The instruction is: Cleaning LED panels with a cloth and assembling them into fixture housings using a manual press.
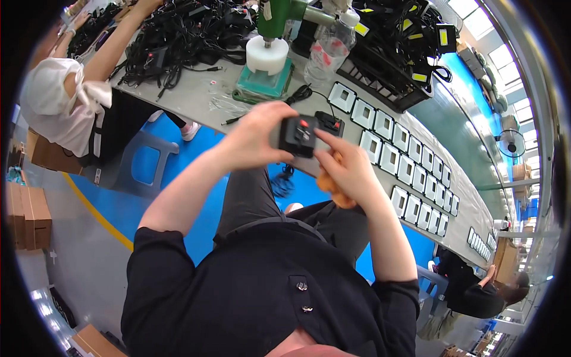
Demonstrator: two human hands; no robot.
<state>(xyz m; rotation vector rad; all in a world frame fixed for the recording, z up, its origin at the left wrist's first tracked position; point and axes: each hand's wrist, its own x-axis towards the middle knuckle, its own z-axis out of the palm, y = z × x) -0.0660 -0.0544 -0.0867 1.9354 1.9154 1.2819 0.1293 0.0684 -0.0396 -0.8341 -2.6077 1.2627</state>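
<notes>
My left hand (262,135) grips a small square black plastic box (295,135) by its left side, above the table's near edge. A red switch and a pale mark show on its upper face. At the right side of the box, the thumb and forefinger of my right hand (352,166) press against it. Lumpy orange coverings (334,189) surround the curled lower fingers of that hand; their kind is unclear. Just behind, another black box with a red switch (330,123) lies on the table with its cable (299,94).
A green press (275,18) with a white round head (267,55) stands beyond my hands, near a clear plastic bottle (328,56). Rows of white-framed square parts (389,159) line the table rightward. Black cables (190,35) pile up left; a black crate (380,77) stands behind. Co-workers sit either side.
</notes>
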